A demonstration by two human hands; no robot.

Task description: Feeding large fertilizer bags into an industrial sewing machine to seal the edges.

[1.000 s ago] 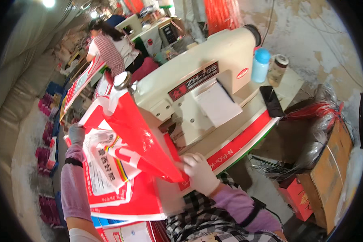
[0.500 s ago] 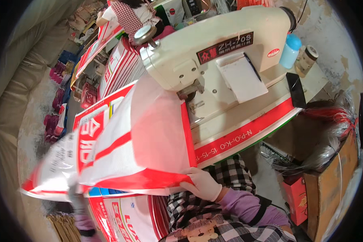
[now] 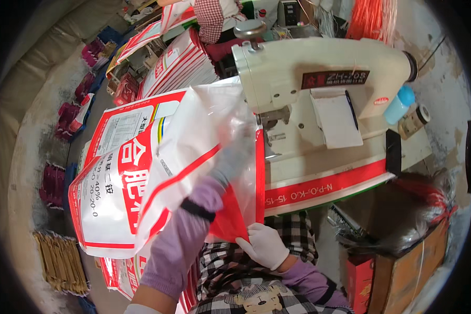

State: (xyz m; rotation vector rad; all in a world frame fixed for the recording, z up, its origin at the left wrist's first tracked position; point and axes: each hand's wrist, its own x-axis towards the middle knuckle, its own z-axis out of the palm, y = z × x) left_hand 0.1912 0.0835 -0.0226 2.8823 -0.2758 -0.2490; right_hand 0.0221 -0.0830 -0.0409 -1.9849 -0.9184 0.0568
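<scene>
White-gloved right hand (image 3: 267,247) pinches the near corner of a glossy red-and-white plastic bag (image 3: 141,178), likely light, limp, slippery; best held by its edges. Grey-gloved left hand (image 3: 232,161) blurred over it, grip can't be told; bag spreads just left of the cream sewing machine (image 3: 282,73).

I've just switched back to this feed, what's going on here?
A large red-and-white bag is being handled beside a sewing machine. The gloved right hand holds the bag's red lower corner. The left hand is blurred and lies across the bag close to the machine; its grip cannot be made out. A notepad with a pen rests on the machine. Further off, another person is near a stack of bags.
</scene>
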